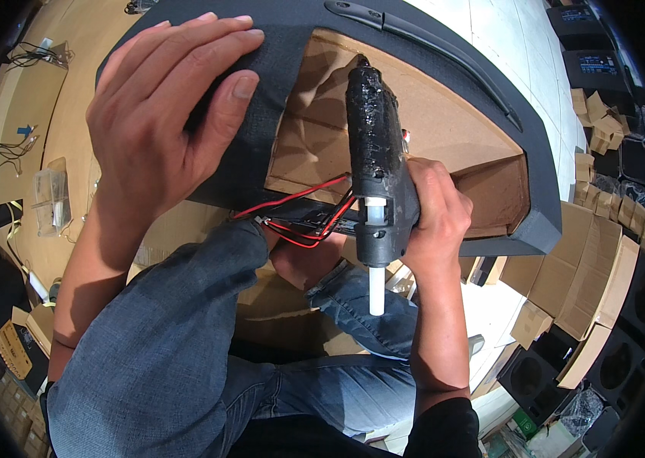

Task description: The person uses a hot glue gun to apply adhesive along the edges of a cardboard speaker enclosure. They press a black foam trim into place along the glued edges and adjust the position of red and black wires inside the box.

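A black hot glue gun (374,126) is gripped in my right hand (441,217), its nozzle pointing away from me. A white glue stick (377,294) sticks out of its rear end. Under the gun lies a dark-covered box (265,99), like a speaker cabinet, whose large opening shows bare brown board (460,114) inside. My left hand (151,107) is over the box's left end with fingers stretched out, holding nothing; whether the palm touches is hidden. Red and black wires (299,200) run from the opening's near edge.
A black carry handle (445,53) is fixed along the box's far side. My bent legs in jeans (154,336) are close below. To the right are an open cardboard carton (578,267) and several black cabinets (528,378); at left, a clear plastic container (51,202) and loose cables (6,153).
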Demonstrator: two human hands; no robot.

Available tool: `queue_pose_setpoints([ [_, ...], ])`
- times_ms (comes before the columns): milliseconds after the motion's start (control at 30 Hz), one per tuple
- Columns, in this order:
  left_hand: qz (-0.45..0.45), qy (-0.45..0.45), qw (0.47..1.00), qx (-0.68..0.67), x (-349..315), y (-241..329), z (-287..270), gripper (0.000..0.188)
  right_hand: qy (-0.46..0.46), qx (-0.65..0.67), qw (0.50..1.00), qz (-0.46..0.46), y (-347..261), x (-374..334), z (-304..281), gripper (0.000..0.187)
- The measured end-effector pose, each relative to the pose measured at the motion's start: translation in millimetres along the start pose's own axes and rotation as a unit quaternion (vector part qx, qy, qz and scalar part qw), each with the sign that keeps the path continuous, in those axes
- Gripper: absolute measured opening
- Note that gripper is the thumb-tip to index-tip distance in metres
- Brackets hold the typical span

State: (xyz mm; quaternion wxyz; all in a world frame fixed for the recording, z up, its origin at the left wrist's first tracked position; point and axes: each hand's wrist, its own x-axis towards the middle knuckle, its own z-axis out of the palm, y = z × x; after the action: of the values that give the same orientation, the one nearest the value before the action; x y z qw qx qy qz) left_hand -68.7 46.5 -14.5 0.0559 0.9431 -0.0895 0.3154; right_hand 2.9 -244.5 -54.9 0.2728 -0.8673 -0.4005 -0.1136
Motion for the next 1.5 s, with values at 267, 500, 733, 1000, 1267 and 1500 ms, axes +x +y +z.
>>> queue_pose_setpoints([
  [267, 0.001, 0.001, 1.0, -0.001, 0, 0, 1, 0.025, 0.029, -0.004, 0.999, -0.025, 4, -1, 0, 0.033],
  [500, -0.003, -0.003, 1.0, -0.003, 0, -1, 0, 0.025, 0.04, -0.01, 0.999, -0.025, 6, -3, -2, 0.033],
  [733, -0.006, -0.005, 1.0, -0.001, -1, 0, 1, 0.025, 0.032, -0.021, 0.999, -0.014, 6, -7, -5, 0.033],
  [1000, -0.012, -0.013, 1.0, 0.001, -1, 0, -2, 0.025, 0.034, -0.017, 0.999, -0.006, 7, -9, -8, 0.033],
  [1267, -0.011, -0.01, 1.0, -0.003, -1, 0, -1, 0.025, 0.036, -0.024, 0.999, -0.001, 10, -14, -9, 0.031],
  [1500, -0.006, -0.012, 1.0, 0.001, -2, -2, -1, 0.026, 0.044, -0.022, 0.999, 0.009, 9, -16, -11, 0.031],
])
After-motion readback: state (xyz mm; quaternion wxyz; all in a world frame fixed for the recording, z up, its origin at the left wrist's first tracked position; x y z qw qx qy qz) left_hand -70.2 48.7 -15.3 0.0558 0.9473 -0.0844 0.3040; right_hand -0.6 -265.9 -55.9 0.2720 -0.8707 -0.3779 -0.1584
